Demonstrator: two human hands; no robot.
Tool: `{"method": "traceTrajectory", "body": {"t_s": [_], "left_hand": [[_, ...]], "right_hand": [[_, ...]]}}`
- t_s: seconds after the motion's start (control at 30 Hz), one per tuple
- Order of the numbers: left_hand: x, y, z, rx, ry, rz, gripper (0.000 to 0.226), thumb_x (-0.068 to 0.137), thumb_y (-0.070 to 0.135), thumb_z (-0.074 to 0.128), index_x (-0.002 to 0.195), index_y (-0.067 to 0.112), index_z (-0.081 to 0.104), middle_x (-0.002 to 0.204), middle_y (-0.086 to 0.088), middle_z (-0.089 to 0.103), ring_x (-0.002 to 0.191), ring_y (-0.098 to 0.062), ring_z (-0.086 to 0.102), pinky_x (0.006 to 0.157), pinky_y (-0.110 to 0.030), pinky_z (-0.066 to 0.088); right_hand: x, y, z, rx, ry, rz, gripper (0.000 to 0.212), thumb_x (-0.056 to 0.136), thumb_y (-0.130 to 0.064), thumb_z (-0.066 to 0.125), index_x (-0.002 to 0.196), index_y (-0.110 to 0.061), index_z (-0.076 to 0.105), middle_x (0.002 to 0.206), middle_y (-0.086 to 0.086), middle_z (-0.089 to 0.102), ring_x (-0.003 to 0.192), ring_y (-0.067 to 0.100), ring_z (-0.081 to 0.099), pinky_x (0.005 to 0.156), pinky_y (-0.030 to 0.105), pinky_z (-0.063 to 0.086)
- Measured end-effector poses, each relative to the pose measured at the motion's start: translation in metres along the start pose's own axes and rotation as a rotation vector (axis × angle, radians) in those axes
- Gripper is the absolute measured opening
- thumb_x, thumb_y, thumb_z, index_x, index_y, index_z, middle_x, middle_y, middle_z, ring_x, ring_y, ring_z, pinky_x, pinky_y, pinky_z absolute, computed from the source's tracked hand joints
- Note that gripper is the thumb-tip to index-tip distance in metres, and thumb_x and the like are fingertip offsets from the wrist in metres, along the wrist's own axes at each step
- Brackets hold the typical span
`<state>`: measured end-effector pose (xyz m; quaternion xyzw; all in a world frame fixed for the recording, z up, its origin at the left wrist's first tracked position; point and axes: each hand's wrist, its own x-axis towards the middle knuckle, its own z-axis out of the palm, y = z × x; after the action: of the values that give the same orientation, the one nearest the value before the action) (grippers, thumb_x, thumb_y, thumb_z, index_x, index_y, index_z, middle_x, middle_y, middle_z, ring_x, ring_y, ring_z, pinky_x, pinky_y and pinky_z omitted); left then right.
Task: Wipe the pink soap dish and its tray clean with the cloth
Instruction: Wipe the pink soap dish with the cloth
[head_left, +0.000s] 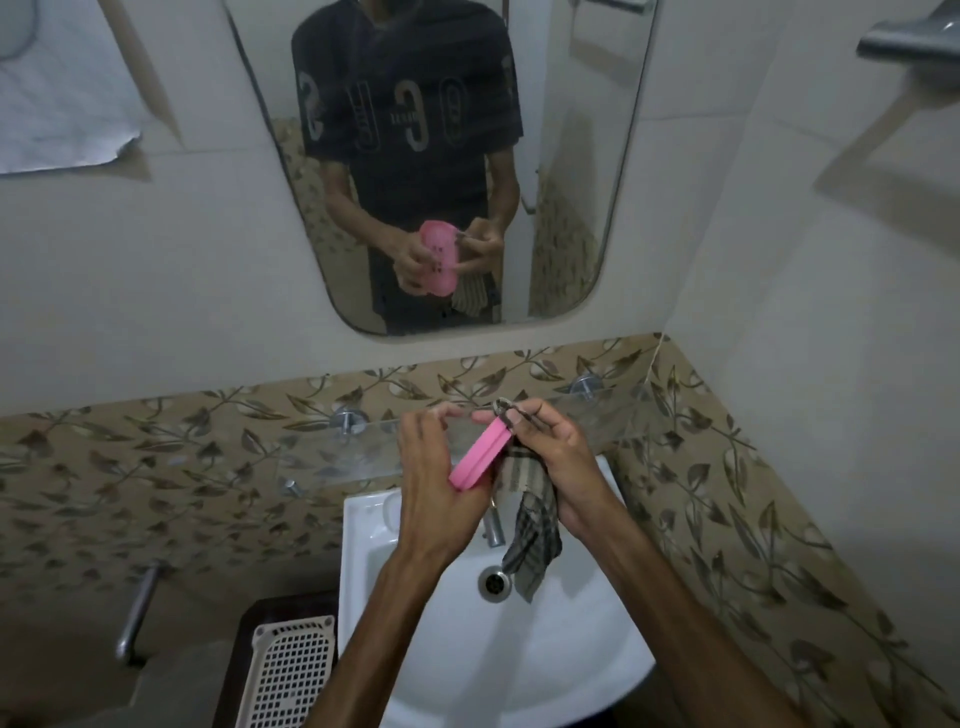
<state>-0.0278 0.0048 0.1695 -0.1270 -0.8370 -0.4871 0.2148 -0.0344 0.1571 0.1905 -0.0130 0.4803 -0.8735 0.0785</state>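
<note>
We hold the pink oval plastic soap dish (478, 453) edge-on above the white ceramic basin (582, 618), just in front of the clear glass shelf (322, 452). Our left hand (431, 478) clamps its lower end, fingers curled round it. At two o'clock from the dish our right hand (558, 457) pinches the checked grey cloth (530, 535) against the top rim, the rest dangling toward six o'clock. We should keep the dish braced and push the cloth into the rim groove.
</note>
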Motion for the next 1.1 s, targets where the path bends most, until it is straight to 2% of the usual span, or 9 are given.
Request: {"method": "traceTrajectory", "body": {"t_s": [0.17,0.33,0.43,0.57,0.63,0.77,0.93,1.03,1.1], "left_hand": [[0.003,-0.006,-0.009,-0.112,-0.114,-0.144,0.057,0.077,0.031,0.082,0.121,0.024,0.048,0.112,-0.002,0.053,0.102,-0.025,0.056,0.082,-0.043,0.054],[0.008,-0.005,-0.017,-0.236,-0.311,-0.22,0.029,0.076,0.023,0.075,0.1,0.029,0.061,0.092,0.007,0.067,0.078,-0.007,0.065,0.065,-0.023,0.053],[0.017,0.002,-0.018,-0.169,-0.336,-0.222,0.025,0.071,0.024,0.068,0.087,0.043,0.062,0.086,0.01,0.065,0.073,-0.001,0.062,0.063,-0.014,0.049],[0.017,0.007,-0.014,-0.249,-0.226,-0.182,0.019,0.069,0.006,0.061,0.076,0.024,0.059,0.078,-0.003,0.056,0.069,-0.006,0.053,0.063,-0.022,0.044],[0.012,0.007,-0.008,-0.294,-0.173,-0.198,0.016,0.075,-0.004,0.063,0.078,0.01,0.058,0.077,-0.004,0.056,0.069,-0.011,0.054,0.062,-0.028,0.047],[0.01,0.01,0.002,-0.311,-0.098,-0.219,0.037,0.08,-0.02,0.068,0.069,0.007,0.045,0.076,-0.01,0.048,0.066,-0.014,0.043,0.06,-0.032,0.037],[0.008,0.013,0.007,-0.353,-0.046,-0.233,0.034,0.082,-0.018,0.059,0.069,0.01,0.043,0.075,-0.007,0.046,0.066,-0.014,0.042,0.059,-0.027,0.038],[0.008,0.017,0.009,-0.347,-0.062,-0.234,0.041,0.087,-0.015,0.065,0.069,0.016,0.045,0.08,-0.017,0.048,0.069,-0.017,0.042,0.06,-0.029,0.039],[0.006,0.018,0.009,-0.344,-0.055,-0.249,0.04,0.088,-0.018,0.063,0.071,0.014,0.046,0.081,-0.018,0.05,0.071,-0.017,0.044,0.062,-0.031,0.042]], "right_hand": [[-0.007,0.005,-0.003,-0.176,0.056,-0.149,0.003,0.091,-0.024,0.073,0.089,-0.023,0.072,0.092,0.004,0.072,0.085,0.016,0.066,0.075,0.027,0.057],[-0.003,-0.003,-0.002,-0.647,0.007,-0.445,0.012,0.092,-0.012,0.074,0.097,-0.023,0.074,0.094,-0.006,0.075,0.091,0.014,0.071,0.082,0.024,0.057],[-0.005,0.003,0.008,-0.845,-0.089,-0.601,0.015,0.086,-0.005,0.079,0.098,-0.014,0.077,0.098,-0.002,0.075,0.095,0.016,0.071,0.087,0.034,0.059],[-0.007,0.009,0.011,-0.96,-0.105,-0.754,0.022,0.079,0.004,0.081,0.099,-0.007,0.079,0.102,0.003,0.075,0.099,0.015,0.07,0.086,0.036,0.06],[-0.007,0.009,0.01,-1.003,-0.046,-0.755,0.022,0.08,0.001,0.081,0.1,-0.009,0.08,0.108,0.004,0.071,0.099,0.012,0.069,0.085,0.031,0.061],[0.005,-0.004,-0.007,-0.866,0.332,-0.523,0.013,0.085,-0.008,0.084,0.097,-0.011,0.081,0.103,-0.001,0.067,0.096,0.009,0.067,0.083,0.026,0.059],[-0.018,0.015,0.011,-0.97,0.09,-0.699,0.008,0.087,-0.013,0.08,0.094,-0.016,0.079,0.096,-0.006,0.069,0.087,0.008,0.066,0.075,0.025,0.058],[0.003,-0.002,-0.004,-0.867,0.368,-0.539,0.011,0.087,-0.009,0.082,0.097,-0.013,0.08,0.095,-0.006,0.067,0.086,0.001,0.065,0.07,0.015,0.054],[0.005,-0.002,-0.004,-0.883,0.375,-0.529,0.011,0.087,-0.01,0.083,0.098,-0.013,0.081,0.094,-0.007,0.066,0.086,0.001,0.065,0.071,0.012,0.052]]}}
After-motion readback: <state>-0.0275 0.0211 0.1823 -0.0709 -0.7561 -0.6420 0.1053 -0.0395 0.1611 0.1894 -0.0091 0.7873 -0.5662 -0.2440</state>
